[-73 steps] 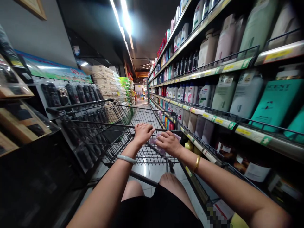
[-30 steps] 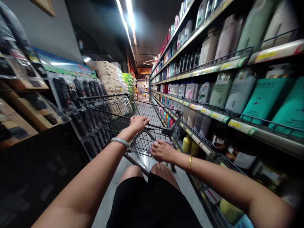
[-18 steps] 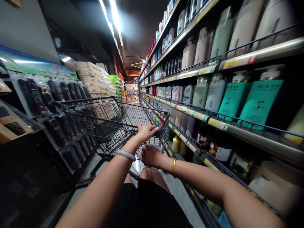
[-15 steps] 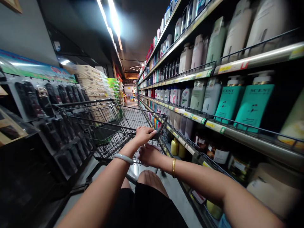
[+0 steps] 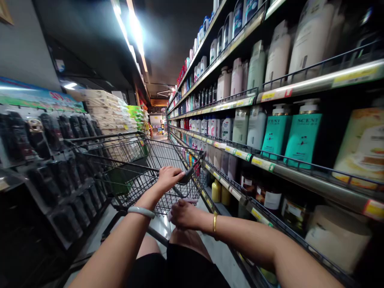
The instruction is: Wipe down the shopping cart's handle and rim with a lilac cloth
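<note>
My left hand point(image 5: 169, 177), with a pale bangle at the wrist, is closed over the handle point(image 5: 187, 176) of a black wire shopping cart point(image 5: 156, 149). Just below and to the right, my right hand point(image 5: 186, 215) is curled around a thin, pale pinkish thing point(image 5: 191, 201). Its edges stick out past my fingers, but its kind cannot be made out. A gold bracelet point(image 5: 215, 225) circles that wrist. Below the right hand are my knees, close behind the cart.
Shelves on the right hold teal pump bottles point(image 5: 303, 136), pale bottles point(image 5: 312, 36) and jars point(image 5: 268, 195). A rack of packaged belts point(image 5: 49, 134) stands on the left, with stacked cartons point(image 5: 105, 110) beyond. A tiled aisle floor point(image 5: 159, 138) runs ahead between them.
The shelves and cart have shifted left in view. My right hand has dropped slightly away from the handle, and more of the pale thing shows. My left hand stays on the handle.
</note>
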`<state>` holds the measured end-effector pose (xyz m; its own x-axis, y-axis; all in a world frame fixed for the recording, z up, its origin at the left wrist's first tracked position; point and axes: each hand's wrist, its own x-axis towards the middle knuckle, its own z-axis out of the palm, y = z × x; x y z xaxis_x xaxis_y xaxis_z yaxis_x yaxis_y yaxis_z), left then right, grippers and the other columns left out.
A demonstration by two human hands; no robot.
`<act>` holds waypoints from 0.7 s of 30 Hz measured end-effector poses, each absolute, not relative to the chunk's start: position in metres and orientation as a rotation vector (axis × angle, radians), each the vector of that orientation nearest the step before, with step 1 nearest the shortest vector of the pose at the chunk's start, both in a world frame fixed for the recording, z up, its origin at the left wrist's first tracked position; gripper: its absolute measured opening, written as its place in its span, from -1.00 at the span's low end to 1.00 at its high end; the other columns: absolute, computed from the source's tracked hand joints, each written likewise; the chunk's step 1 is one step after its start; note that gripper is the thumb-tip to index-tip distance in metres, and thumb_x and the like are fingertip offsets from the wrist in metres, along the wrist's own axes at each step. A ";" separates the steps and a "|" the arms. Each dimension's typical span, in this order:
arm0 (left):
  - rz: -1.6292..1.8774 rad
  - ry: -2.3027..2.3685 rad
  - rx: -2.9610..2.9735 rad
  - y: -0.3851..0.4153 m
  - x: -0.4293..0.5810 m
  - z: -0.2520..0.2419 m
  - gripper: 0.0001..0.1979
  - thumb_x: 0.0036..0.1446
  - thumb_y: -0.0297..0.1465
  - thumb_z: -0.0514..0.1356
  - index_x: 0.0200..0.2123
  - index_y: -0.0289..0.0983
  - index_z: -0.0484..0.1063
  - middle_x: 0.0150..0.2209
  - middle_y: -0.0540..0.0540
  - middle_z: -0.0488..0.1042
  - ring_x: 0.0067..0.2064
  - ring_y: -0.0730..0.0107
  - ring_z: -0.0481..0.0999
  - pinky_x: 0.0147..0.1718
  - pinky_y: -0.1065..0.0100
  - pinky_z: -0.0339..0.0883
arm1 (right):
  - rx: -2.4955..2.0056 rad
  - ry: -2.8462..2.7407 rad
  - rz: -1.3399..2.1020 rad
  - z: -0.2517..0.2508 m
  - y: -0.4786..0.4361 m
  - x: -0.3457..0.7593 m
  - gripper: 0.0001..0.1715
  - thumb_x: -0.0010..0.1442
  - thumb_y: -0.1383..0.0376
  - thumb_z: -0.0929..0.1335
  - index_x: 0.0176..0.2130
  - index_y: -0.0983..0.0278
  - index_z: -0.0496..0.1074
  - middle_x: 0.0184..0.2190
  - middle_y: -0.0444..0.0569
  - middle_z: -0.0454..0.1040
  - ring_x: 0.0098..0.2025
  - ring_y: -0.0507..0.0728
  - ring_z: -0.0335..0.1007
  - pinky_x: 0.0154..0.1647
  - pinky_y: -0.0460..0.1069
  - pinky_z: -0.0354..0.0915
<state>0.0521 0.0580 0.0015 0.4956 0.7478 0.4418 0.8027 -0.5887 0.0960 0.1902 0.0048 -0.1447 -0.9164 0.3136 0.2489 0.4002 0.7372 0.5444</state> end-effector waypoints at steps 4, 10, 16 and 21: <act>-0.733 -1.349 -2.588 0.066 0.045 -0.002 -0.54 0.30 -0.05 0.00 -0.51 -0.20 0.38 -0.37 -0.06 0.55 -0.15 0.19 0.47 -0.13 0.17 0.09 | -0.637 -2.638 -0.895 -0.117 0.009 0.190 -0.76 0.43 0.23 0.29 0.01 0.26 0.44 -0.08 0.05 0.52 0.02 0.23 0.30 0.02 0.16 0.18; -0.811 -1.313 -2.568 0.074 0.030 -0.007 -0.50 0.30 -0.02 -0.05 -0.56 -0.21 0.27 -0.44 -0.06 0.51 -0.23 0.21 0.44 -0.15 0.17 0.08 | -0.622 -2.573 -0.856 -0.172 0.016 0.185 -0.79 0.42 0.24 0.32 0.00 0.25 0.44 -0.10 0.01 0.53 0.00 0.21 0.29 -0.05 0.12 0.16; -0.875 -1.309 -2.528 0.080 0.010 -0.010 -0.51 0.28 -0.07 -0.05 -0.61 -0.20 0.23 -0.49 -0.08 0.49 -0.29 0.25 0.40 -0.14 0.19 0.12 | -0.476 -2.551 -0.851 -0.157 0.020 0.190 -0.81 0.42 0.20 0.32 -0.06 0.19 0.50 -0.09 -0.02 0.56 0.02 0.18 0.29 -0.03 0.11 0.12; -0.952 -1.343 -2.478 0.079 -0.006 -0.014 -0.54 0.29 -0.13 -0.09 -0.61 -0.20 0.23 -0.47 -0.09 0.50 -0.31 0.26 0.40 -0.05 0.17 0.18 | -0.815 -2.357 -0.871 -0.092 0.018 0.181 -0.78 0.46 0.26 0.26 -0.09 0.19 0.50 -0.10 0.00 0.55 0.01 0.20 0.28 0.02 0.15 0.09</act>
